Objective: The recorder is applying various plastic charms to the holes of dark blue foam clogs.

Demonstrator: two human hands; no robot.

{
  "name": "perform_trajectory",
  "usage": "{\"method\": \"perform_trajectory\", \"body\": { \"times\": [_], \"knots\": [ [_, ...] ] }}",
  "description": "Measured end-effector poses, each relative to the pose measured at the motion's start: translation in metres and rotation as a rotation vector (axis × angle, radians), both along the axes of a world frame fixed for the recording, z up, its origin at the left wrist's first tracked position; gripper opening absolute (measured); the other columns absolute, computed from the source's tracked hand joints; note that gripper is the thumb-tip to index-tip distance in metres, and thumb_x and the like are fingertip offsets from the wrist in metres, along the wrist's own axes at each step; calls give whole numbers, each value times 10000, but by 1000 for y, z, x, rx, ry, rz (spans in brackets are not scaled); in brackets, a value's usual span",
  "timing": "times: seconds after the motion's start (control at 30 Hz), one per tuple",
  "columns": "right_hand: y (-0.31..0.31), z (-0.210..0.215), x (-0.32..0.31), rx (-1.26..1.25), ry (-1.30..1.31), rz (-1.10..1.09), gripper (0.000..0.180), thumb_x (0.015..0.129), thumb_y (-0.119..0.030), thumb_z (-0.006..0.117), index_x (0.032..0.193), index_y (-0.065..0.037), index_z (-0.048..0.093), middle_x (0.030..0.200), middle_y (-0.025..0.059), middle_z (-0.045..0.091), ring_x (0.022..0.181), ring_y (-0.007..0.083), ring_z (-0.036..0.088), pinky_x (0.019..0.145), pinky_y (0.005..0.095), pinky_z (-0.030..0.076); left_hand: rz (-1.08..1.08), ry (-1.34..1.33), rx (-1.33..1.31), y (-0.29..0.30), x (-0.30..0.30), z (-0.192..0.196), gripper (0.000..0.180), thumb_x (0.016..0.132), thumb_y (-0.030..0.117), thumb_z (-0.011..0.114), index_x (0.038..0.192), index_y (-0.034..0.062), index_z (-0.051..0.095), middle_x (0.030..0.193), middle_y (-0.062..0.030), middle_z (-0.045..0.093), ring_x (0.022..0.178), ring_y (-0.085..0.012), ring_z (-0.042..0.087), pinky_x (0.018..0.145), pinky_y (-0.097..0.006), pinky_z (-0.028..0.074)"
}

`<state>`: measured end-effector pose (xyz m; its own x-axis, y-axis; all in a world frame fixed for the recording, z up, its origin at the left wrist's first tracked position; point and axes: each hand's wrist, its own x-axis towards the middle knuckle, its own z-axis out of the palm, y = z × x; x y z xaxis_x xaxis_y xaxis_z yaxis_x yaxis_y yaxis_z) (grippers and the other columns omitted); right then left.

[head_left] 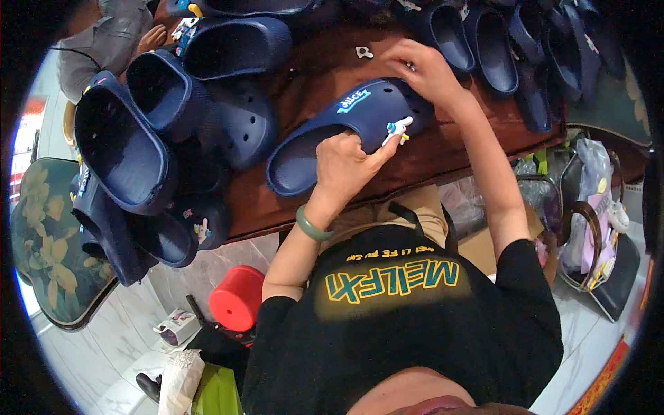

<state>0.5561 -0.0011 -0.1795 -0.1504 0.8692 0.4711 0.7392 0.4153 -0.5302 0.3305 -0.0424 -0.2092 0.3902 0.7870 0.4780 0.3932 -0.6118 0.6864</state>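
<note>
A dark blue clog lies on the brown cloth-covered table, its toe pointing up and right. My left hand is closed on the clog's near side, its thumb beside a white cartoon charm on the upper. A blue-and-white lettered charm is fixed on the far side of the upper. Beyond the toe, my right hand is held with bent fingers drawn together over a tiny item that I cannot make out. Close to its fingertips, a small white charm rests on the cloth.
More blue clogs are piled at the left, some with charms, and others line the far right. The brown table cloth lies between them. Below are a red stool and a bag. Another person's hand shows at upper left.
</note>
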Motion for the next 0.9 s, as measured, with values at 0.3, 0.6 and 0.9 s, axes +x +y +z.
{"method": "perform_trajectory", "body": {
  "times": [0.3, 0.6, 0.9],
  "knots": [
    [87, -41, 7, -204, -422, 57, 273, 813, -155, 686, 1060, -45, 655, 1000, 156, 644, 942, 349, 622, 851, 416, 492, 23, 82, 28, -4, -1, 9, 566, 710, 433, 803, 444, 35, 501, 457, -152, 507, 399, -319, 526, 405, -387, 401],
    [24, -22, 10, -378, 435, 13, 253, 840, -150, 709, 1054, -32, 644, 856, 69, 682, 859, 176, 663, 771, 300, 518, 49, 70, 43, -3, -4, -1, 601, 706, 457, 800, 424, 26, 491, 440, -147, 480, 388, -318, 505, 398, -389, 381],
    [-20, 6, 2, -175, 86, 129, 179, 803, -109, 722, 963, -28, 719, 941, 88, 647, 925, 222, 630, 797, 319, 507, 30, 42, 25, 4, 2, -2, 583, 715, 465, 792, 442, 26, 522, 460, -161, 506, 411, -329, 537, 415, -397, 408]
  ]
}}
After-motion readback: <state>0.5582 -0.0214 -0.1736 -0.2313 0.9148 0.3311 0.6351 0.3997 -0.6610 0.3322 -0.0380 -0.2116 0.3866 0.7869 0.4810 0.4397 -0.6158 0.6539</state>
